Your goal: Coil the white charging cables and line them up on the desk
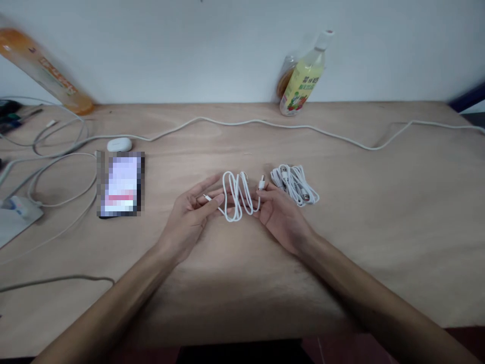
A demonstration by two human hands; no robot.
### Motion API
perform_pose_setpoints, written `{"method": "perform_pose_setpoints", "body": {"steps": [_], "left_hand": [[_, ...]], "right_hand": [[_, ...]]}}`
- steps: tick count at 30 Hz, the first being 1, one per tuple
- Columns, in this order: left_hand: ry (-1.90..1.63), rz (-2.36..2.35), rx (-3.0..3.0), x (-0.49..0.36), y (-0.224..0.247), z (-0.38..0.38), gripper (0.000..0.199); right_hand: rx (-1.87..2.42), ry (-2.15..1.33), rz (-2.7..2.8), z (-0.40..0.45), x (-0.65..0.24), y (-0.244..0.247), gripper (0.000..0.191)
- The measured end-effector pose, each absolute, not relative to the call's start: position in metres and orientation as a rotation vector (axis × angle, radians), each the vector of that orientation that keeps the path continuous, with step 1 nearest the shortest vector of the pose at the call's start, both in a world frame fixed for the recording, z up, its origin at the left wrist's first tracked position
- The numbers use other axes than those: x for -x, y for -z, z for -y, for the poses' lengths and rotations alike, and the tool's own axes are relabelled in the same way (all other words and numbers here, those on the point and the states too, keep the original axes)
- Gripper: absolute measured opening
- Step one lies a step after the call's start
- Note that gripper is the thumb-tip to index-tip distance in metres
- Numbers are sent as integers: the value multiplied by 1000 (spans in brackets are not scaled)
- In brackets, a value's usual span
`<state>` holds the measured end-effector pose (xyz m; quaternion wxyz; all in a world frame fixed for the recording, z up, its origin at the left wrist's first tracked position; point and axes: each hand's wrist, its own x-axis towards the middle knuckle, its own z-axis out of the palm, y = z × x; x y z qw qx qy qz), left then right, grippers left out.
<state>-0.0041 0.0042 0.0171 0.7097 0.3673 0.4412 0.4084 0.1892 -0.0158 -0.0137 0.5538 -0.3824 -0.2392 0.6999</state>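
A white cable (235,198) lies in loose loops across the fingers of both hands, above the wooden table. My left hand (189,217) pinches its small connector end between thumb and fingers, the metal tip pointing up and left. At the other end, my right hand (282,215) grips the cable just below the USB plug (261,182), which stands upright. Just beyond my right hand rests a bundle of coiled white cables (297,186) on the table.
A phone (122,184) and white earbud case (119,145) lie left, near tangled cables (56,151) and a power strip (18,217). An orange bottle (49,73) and yellow bottle (305,78) lean on the wall. A long cable (257,121) crosses the table (397,227).
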Motion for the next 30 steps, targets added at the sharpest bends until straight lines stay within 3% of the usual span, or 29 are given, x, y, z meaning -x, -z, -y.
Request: {"method": "perform_pose_setpoints", "body": {"steps": [4,10,16,25,30], "left_hand": [[-864,-1090,-983,5,-18,-5,71],[-787,-1133,-1197,7,-12,-6,43],[-761,-1047,-1011,5,-16,-6,50],[-796,-904,-885,2,-10,-2,37],[-770,-977,-972,3,-16,-1,56]], "right_hand": [[963,-1620,652,17,-186,13,27],[1040,-1545,751,21,-184,15,38],[1008,-1565,767,21,-185,15,49],[995,-1534,728,21,-184,11,54],[978,-1521,741,20,-184,9,54]]}}
